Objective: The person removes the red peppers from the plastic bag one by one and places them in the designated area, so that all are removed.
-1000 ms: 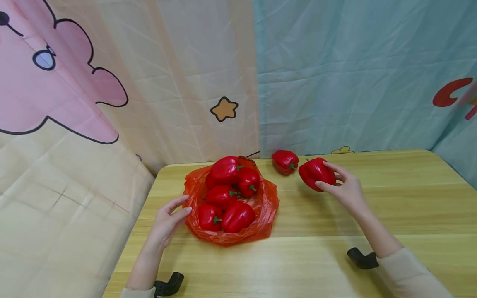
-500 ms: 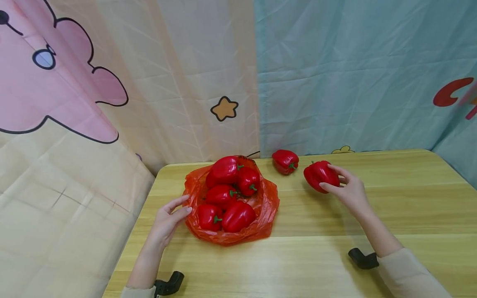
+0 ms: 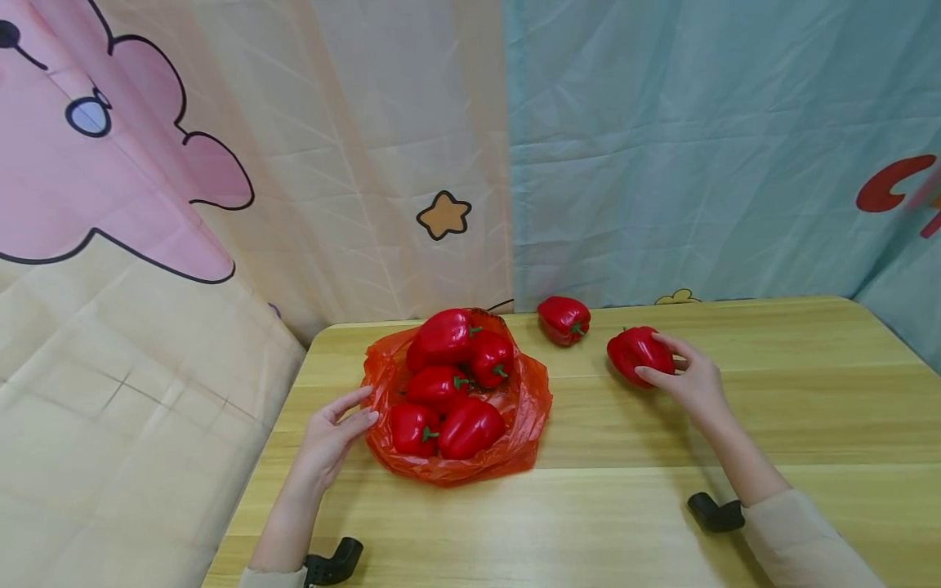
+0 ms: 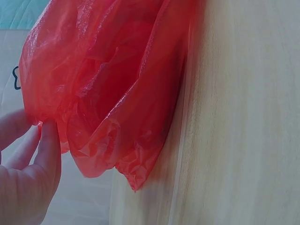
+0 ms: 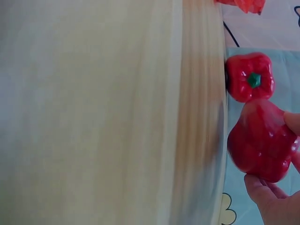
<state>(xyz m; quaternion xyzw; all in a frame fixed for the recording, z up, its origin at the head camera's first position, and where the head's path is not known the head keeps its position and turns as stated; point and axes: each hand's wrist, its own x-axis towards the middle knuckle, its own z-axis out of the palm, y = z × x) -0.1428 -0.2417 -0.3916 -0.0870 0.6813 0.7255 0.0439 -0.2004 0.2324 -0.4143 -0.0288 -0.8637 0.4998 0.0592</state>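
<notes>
My right hand (image 3: 694,384) grips a red bell pepper (image 3: 641,358) from the right side, thumb on the near face and fingers behind. In the right wrist view this bell pepper (image 5: 262,140) is held close over the table, its shadow on the wood. My left hand (image 3: 328,437) is at the left rim of a red plastic bag (image 3: 531,416). Seen from the left wrist, the fingertips and thumb pinch the edge of the bag (image 4: 108,93). Inside the open bag lie several red bell peppers (image 3: 470,429) with green stems.
Another bell pepper (image 3: 564,320) lies near the back edge of the wooden table (image 3: 588,523), between the bag and my right hand. A printed curtain (image 3: 625,163) hangs right behind the table. Black camera mounts (image 3: 716,513) sit at both wrists.
My right hand has carried its bell pepper a little to the right and down toward the table, away from the bag. The left hand and the bag have stayed in place.
</notes>
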